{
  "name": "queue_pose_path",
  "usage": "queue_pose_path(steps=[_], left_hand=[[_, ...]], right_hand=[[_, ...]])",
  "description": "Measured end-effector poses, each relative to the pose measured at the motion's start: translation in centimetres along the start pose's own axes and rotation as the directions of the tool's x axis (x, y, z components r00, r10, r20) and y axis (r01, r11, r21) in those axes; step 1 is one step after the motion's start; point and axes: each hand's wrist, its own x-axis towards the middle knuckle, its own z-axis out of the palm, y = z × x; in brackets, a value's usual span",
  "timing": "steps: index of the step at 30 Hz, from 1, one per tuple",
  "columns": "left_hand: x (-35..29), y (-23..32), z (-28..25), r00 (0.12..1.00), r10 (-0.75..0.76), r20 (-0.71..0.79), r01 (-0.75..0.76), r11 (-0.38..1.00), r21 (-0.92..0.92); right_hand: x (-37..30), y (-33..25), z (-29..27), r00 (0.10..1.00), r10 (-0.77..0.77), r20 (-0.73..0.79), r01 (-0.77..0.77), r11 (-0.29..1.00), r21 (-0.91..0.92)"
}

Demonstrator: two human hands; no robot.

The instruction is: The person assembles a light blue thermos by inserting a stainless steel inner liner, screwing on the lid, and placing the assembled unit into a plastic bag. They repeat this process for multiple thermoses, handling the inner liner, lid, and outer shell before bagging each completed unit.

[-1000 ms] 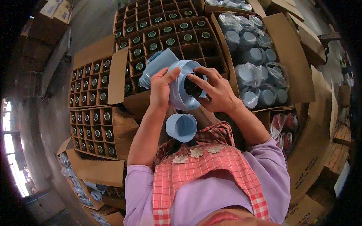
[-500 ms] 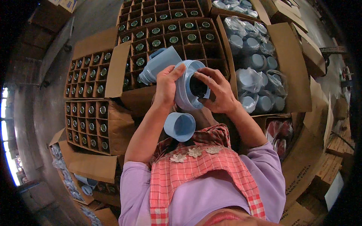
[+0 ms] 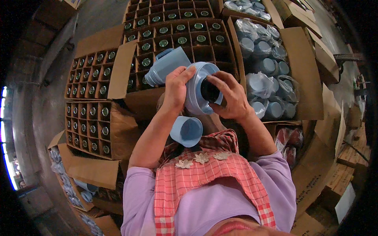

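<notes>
My left hand is closed around the side of a light blue, round plastic flask part, its wide open end tilted toward my right. At that opening, my right hand has its thumb and fingers around a round black piece, which sits partly inside; how deep it goes is hidden. Just beyond my left hand, a light blue flask body with a handle lies on its side over a divided carton. A light blue plastic cup rests near my lap, its open end facing up and right.
Divided cartons of silvery-tipped glass pieces stand ahead and to my left. At my right, an open carton holds blue plastic parts, some in clear bags. Red bagged items lie below it. Flaps stick out between cartons.
The black piece has turned slightly at the opening and shows a rounder outline. My right fingers have shifted a little with it. My left hand keeps its hold; the whole view has moved slightly.
</notes>
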Motion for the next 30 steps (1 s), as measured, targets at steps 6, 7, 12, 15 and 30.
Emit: queue_pose_path(steps=[6, 7, 12, 15, 30], left_hand=[[1.1, -1.0, -0.8, 0.994, -0.070, 0.082, 0.070, 0.998, 0.003], [1.1, -1.0, -0.8, 0.991, -0.102, 0.085, 0.102, 0.995, 0.004], [0.9, -0.2, -0.4, 0.998, -0.058, 0.016, 0.059, 0.995, -0.081], [1.1, -0.6, -0.2, 0.999, -0.004, 0.046, 0.006, 0.999, -0.034], [0.9, -1.0, -0.4, 0.998, -0.016, 0.058, 0.016, 1.000, 0.002]], right_hand=[[0.0, 1.2, -0.8, 0.972, -0.203, 0.122, 0.207, 0.978, -0.021], [0.1, 1.4, -0.8, 0.959, -0.265, 0.104, 0.271, 0.962, -0.041], [-0.3, 1.5, -1.2, 0.988, -0.147, -0.047, 0.151, 0.984, 0.094], [-0.1, 0.9, -0.3, 0.999, -0.011, -0.034, 0.013, 0.999, 0.043], [-0.3, 0.1, 0.2, 1.000, -0.019, 0.021, 0.019, 1.000, 0.006]])
